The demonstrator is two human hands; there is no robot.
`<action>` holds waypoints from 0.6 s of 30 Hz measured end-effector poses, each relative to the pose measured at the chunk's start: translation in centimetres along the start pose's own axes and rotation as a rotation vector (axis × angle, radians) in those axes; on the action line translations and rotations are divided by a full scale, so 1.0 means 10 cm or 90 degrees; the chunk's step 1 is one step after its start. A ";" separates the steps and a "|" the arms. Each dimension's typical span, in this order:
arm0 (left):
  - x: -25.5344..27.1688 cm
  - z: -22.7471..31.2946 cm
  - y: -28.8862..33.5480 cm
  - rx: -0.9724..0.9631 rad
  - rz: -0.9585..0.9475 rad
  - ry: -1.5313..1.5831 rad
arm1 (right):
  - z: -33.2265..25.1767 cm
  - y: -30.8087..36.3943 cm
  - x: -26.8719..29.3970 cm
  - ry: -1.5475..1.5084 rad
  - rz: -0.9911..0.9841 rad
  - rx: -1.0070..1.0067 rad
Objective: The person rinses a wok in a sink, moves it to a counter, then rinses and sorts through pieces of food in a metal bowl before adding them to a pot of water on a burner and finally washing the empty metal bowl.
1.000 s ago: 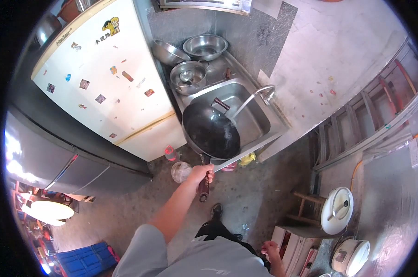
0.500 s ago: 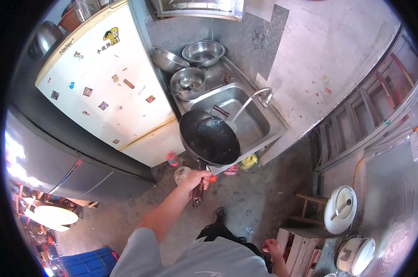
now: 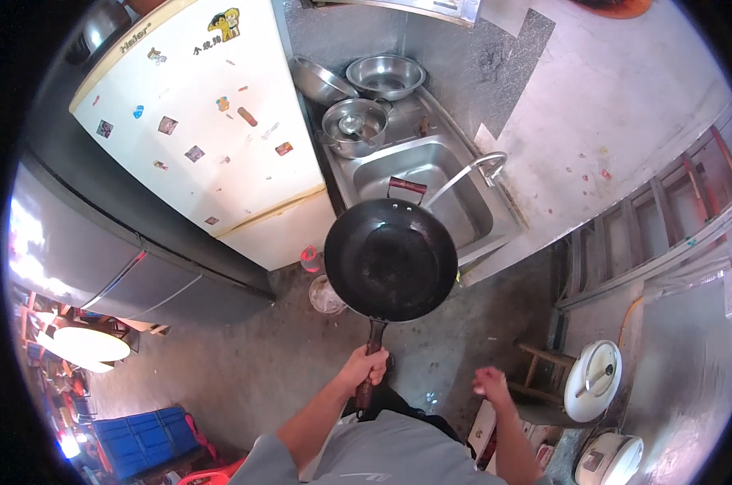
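The black wok (image 3: pixel 391 260) is held out in the air in front of the person, its far rim over the near edge of the steel sink (image 3: pixel 421 187), its bowl over the floor. The left hand (image 3: pixel 368 368) is clenched around the long handle, down near its end. The right hand (image 3: pixel 489 382) hangs free beside the body, fingers loosely curled, holding nothing.

The wok looks heavy for one hand at the handle's end; I think it could tip, or its rim could knock the curved tap (image 3: pixel 471 171) if it goes forward.

On the counter's far end stand steel bowls (image 3: pixel 356 125), just beside the white fridge (image 3: pixel 196 129). Below the wok, a small pink bottle (image 3: pixel 310 259) and a round container (image 3: pixel 326 295) stand on the floor by the fridge's corner. The floor near the person has open room.
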State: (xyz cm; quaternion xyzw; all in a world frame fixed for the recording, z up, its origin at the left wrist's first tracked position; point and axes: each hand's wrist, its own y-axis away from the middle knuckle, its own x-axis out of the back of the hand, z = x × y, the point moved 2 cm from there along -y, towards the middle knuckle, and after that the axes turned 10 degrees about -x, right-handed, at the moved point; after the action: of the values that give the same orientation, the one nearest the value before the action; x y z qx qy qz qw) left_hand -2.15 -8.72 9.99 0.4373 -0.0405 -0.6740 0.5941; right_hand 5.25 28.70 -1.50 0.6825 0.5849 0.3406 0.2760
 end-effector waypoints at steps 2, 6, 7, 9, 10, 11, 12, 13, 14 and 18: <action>0.06 -0.07 0.06 0.017 -0.019 -0.010 | -0.54 -0.19 -0.05 -0.001 -0.045 0.015; 0.19 -0.21 0.11 0.034 -0.061 -0.007 | -1.79 -0.56 -0.32 0.073 0.025 0.153; 0.21 -0.22 0.12 0.049 -0.068 -0.014 | -2.09 -0.69 -0.40 0.110 0.042 0.200; 0.26 -0.28 0.14 0.069 -0.073 -0.027 | -2.57 -1.00 -0.55 0.196 0.109 0.342; 0.25 -0.30 0.14 0.068 -0.078 -0.031 | -2.77 -1.18 -0.63 0.247 0.159 0.436; 0.29 -0.31 0.20 0.073 -0.064 -0.032 | -3.03 -1.16 -0.89 0.280 0.143 0.417; 0.33 -0.34 0.22 0.077 -0.058 -0.031 | -3.26 -1.08 -1.11 0.315 0.135 0.400; 0.35 -0.37 0.20 0.082 -0.077 -0.048 | -3.41 -1.19 -1.19 0.311 0.142 0.406; 0.35 -0.39 0.18 0.077 -0.087 -0.057 | -3.55 -1.37 -1.26 0.430 0.185 0.446; 0.47 -0.55 0.25 0.080 -0.076 -0.059 | -3.90 -1.43 -1.77 0.629 0.144 0.441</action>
State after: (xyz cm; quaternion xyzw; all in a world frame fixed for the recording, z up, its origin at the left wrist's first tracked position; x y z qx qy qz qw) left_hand 3.72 -10.85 5.50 0.4439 -0.0843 -0.7236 0.5217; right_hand -35.67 12.72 8.87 0.5515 0.6443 0.4344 -0.3034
